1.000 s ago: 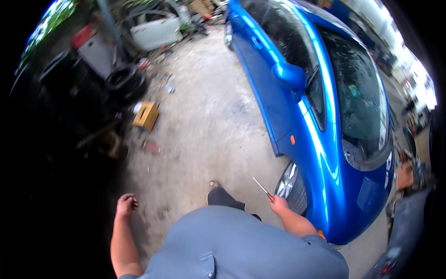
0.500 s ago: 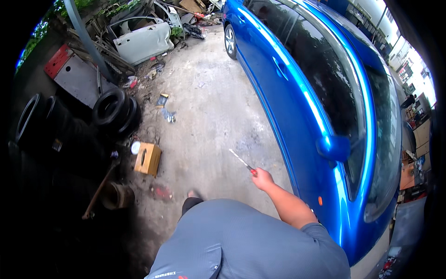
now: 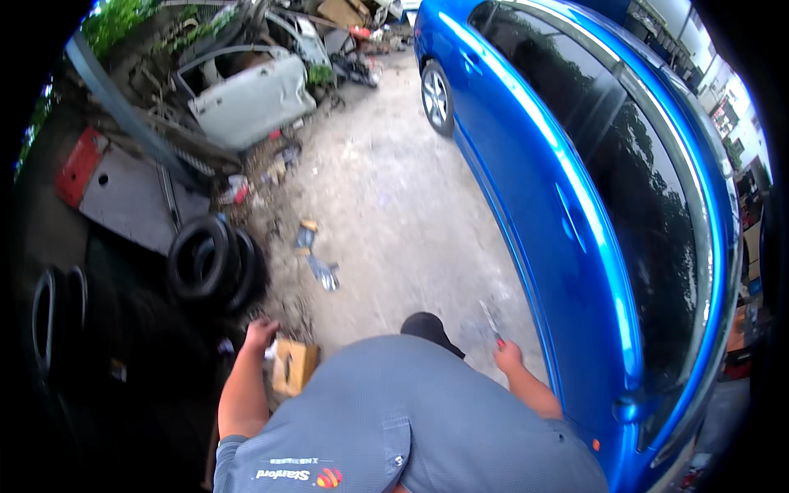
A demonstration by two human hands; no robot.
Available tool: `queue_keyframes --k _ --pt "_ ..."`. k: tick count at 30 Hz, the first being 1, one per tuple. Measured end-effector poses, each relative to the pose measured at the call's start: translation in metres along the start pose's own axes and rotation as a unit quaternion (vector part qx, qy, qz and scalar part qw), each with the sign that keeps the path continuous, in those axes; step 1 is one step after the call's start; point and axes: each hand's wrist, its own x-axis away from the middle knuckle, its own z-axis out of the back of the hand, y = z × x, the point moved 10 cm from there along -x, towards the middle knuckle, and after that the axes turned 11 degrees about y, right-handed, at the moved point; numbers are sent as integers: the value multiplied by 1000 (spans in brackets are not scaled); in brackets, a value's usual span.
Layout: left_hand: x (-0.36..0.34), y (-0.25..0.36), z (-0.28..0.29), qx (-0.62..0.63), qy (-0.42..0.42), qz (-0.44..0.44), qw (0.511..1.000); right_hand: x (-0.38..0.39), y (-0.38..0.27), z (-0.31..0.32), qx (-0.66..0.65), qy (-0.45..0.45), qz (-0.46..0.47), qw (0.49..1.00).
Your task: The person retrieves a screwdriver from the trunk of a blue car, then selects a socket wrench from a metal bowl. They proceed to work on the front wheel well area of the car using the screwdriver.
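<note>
My right hand [image 3: 509,357], low and to the right beside the blue car [image 3: 567,222], is closed around the red handle of a slim hand tool [image 3: 491,319]. A narrow, pale shaft or blade points away from me; its exact kind is too blurred to make out. On the left, my left hand [image 3: 262,335] hangs above the ground near a brown cardboard box [image 3: 294,367]. Its fingers look bent but are blurred, and whether anything is in them is not clear. Part of my dark-clad leg [image 3: 431,330] shows ahead of my grey shirt.
Black tires [image 3: 205,261] lie along the left, near a red and grey panel [image 3: 131,193] and a slanting metal post [image 3: 123,107]. A detached white car door [image 3: 251,103] leans among scrap at the back. Grey scraps [image 3: 323,273] litter the concrete ground [image 3: 386,189].
My view has advanced along the car, so the box and tires sit lower. My left hand has come into view. The tool is still in my right hand.
</note>
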Motion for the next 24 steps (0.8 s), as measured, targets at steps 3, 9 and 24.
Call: queue_keyframes --k 3,9,24 --pt "-104 240 -22 -1 13 -101 995 -52 -8 0 61 -31 -110 992" --pt "-249 381 -169 120 -109 -88 983 -210 -116 -28 48 -18 -205 977" --pt "-581 235 -135 -310 -149 79 936 -647 -732 -54 -92 -11 30 995"
